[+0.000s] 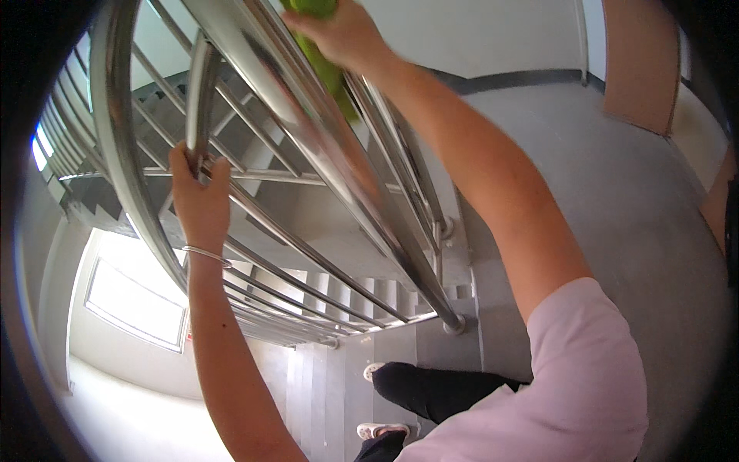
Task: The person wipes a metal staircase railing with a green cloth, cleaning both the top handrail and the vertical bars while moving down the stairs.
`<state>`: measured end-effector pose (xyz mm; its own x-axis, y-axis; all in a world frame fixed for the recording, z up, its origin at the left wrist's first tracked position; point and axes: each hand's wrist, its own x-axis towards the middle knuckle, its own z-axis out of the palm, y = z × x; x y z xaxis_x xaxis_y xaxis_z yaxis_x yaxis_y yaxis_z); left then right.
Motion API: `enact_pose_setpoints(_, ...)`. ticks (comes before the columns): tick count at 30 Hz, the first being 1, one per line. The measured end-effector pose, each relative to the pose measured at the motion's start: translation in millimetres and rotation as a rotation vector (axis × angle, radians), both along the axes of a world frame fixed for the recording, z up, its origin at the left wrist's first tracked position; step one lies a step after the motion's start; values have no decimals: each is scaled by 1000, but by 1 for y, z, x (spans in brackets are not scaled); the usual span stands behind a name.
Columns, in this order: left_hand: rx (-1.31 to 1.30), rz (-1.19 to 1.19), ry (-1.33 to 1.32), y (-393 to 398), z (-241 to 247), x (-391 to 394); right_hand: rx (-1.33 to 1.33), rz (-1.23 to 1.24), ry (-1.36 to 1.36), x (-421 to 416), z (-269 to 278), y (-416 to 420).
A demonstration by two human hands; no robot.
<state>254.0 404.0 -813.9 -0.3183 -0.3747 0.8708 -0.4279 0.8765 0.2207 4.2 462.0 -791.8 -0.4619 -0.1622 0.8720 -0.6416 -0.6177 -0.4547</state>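
A green cloth (pixel 325 69) is bunched in my right hand (pixel 346 34) at the top of the view. It lies along the side of a thick, shiny metal post (pixel 323 133) of the stair railing, and its lower end hangs beside thinner tubes. My left hand (pixel 199 199), a thin bangle (pixel 206 254) at its wrist, has thumb and fingers around the lower end of a short metal tube (pixel 200 98). A curved metal handrail (pixel 112 104) bends down just left of that hand. The fingertips of my right hand are partly hidden by the cloth.
Steps (pixel 346 294) show through the railing bars (pixel 306 263). My feet, in light clogs (pixel 375 430), stand on the stairs near the post's base (pixel 454 324). Grey landing floor (pixel 577 173) spreads right, towards a brown panel (pixel 638 69). A bright window (pixel 138 303) is at lower left.
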Motion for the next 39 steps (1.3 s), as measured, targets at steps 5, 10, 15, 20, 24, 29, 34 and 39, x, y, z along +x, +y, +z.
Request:
enact_pose_setpoints(5, 42, 14, 57, 0, 1, 4, -32, -55, 26, -1, 43, -33)
enact_pose_setpoints(10, 68, -65, 42, 5, 3, 5, 138, 88, -25, 10, -74, -3)
enact_pose_setpoints(15, 64, -24, 106, 9, -1, 0, 270, 192, -198, 14, -194, -2)
enact_pose_setpoints(20, 126, -24, 59, 5, 4, -1, 342, 163, -204, 16, -230, 14)
enact_pose_setpoints(24, 103, -17, 64, 6, 2, 0, 19, 274, -302, -7, -164, 4)
enact_pose_setpoints(29, 110, 46, 104, 4, 0, 0, -349, -313, -45, -51, 41, -12)
enact_pose_setpoints(34, 22, 62, 126, 12, -6, -16, -159, -241, 101, -75, 102, -56)
enact_pose_setpoints(39, -3, 162, 139, 7, -7, -16, -140, -464, 25, -58, -31, -72)
